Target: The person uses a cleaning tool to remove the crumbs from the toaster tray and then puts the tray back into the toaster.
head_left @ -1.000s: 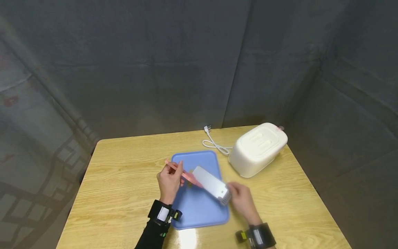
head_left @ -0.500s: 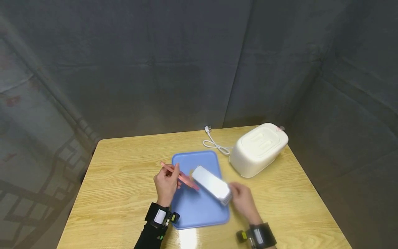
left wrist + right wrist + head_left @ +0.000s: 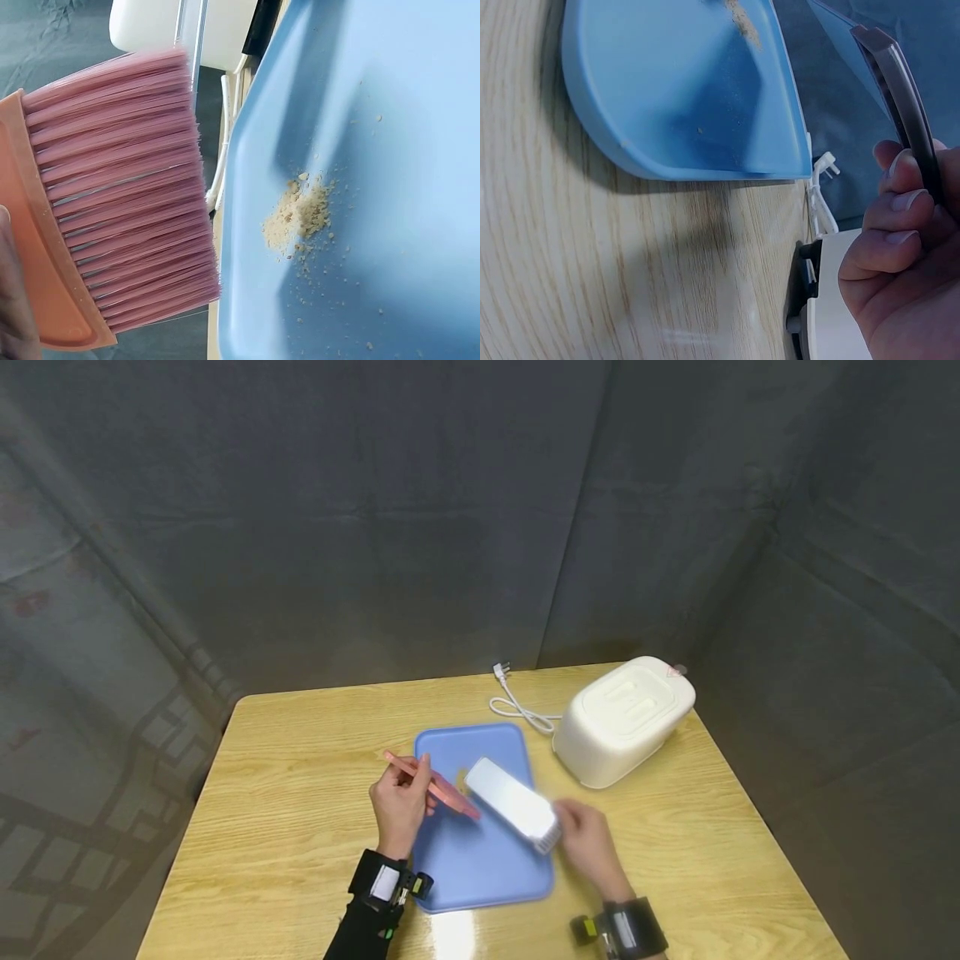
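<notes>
My left hand (image 3: 399, 808) grips a small hand brush (image 3: 452, 795) with an orange-pink body and pink bristles (image 3: 135, 187), held above the blue tray (image 3: 487, 875). My right hand (image 3: 587, 843) holds a flat silvery metal crumb tray (image 3: 513, 800) by its near end, tilted over the blue tray. In the right wrist view, my curled fingers (image 3: 900, 217) are round its dark end piece (image 3: 904, 90). Brush and crumb tray are apart by a small gap. A little heap of tan crumbs (image 3: 300, 214) lies on the blue tray, with finer bits scattered around it.
A white toaster (image 3: 622, 718) with a closed top stands at the back right of the wooden table (image 3: 300, 827). Its white cord and plug (image 3: 501, 672) lie behind the blue tray. Dark grey curtains (image 3: 360, 527) hang behind the table.
My left hand has drawn the brush left, off the metal crumb tray. The crumb tray in my right hand has tilted a little and stays in about the same spot.
</notes>
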{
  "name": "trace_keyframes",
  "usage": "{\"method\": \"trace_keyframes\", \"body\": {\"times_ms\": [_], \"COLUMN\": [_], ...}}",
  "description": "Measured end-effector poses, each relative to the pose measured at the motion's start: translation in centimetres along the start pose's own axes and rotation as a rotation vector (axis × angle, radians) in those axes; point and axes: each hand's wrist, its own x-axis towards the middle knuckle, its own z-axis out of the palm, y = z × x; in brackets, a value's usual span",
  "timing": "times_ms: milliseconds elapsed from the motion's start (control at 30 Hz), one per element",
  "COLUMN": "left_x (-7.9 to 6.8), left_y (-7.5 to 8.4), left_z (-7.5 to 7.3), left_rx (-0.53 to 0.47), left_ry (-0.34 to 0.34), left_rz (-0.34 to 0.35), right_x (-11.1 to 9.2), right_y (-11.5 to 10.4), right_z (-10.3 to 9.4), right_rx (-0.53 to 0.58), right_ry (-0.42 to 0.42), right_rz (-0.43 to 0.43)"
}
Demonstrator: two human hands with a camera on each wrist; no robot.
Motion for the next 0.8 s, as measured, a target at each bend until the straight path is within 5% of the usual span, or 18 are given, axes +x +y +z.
{"method": "trace_keyframes", "body": {"times_ms": [533, 800], "left_x": [0.4, 0.6], "left_y": [0.0, 2.6], "left_z": [-0.2, -1.4], "left_rx": [-0.053, -0.17], "left_ry": [0.007, 0.021], "left_rz": [-0.022, -0.087], "right_x": [0.1, 0.2], "right_y": [0.1, 0.4], "right_z": [0.0, -0.1], "right_rx": [-0.013, -0.007], "right_ry": [0.008, 0.01], "right_rz": [-0.004, -0.005]}}
